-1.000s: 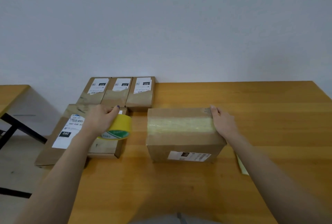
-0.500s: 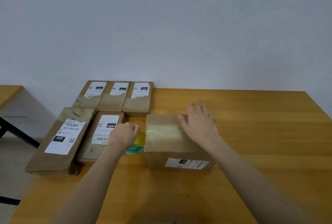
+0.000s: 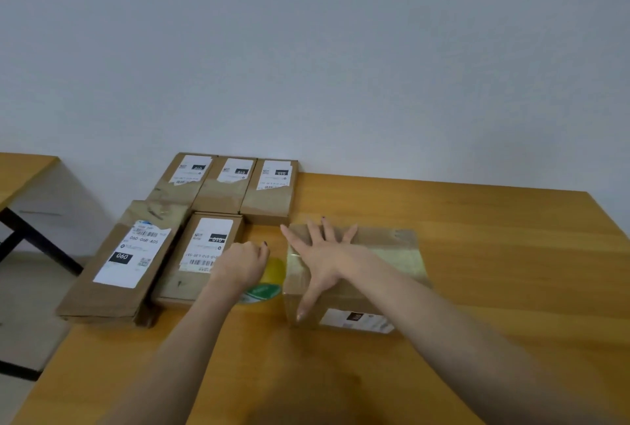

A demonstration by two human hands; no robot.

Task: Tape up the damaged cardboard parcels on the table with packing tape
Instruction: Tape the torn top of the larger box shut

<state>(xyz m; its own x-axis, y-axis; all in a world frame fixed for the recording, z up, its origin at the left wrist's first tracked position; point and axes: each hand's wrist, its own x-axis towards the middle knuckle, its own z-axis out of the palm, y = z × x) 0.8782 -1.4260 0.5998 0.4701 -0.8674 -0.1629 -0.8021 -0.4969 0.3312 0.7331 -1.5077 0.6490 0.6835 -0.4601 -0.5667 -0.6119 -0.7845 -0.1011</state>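
Two hands work: the right hand (image 3: 324, 254), fingers spread flat, presses the tape strip (image 3: 399, 259) at the left end of the mid-table parcel (image 3: 385, 285); the left hand (image 3: 242, 264) grips the tape roll (image 3: 269, 283) just left. Best pull taut and rub down over the edge.

1 head-worn wide-angle view looks forward and down, close over the table (image 3: 511, 271), toward the wall (image 3: 306, 49).

Pale grey wall (image 3: 341, 49) beyond grip (image 3: 243, 264), filling upper view. Second wooden table (image 3: 20, 169) far left of grip, black leg (image 3: 34, 239) under it. Light floor (image 3: 29, 305) left of grip, lower.
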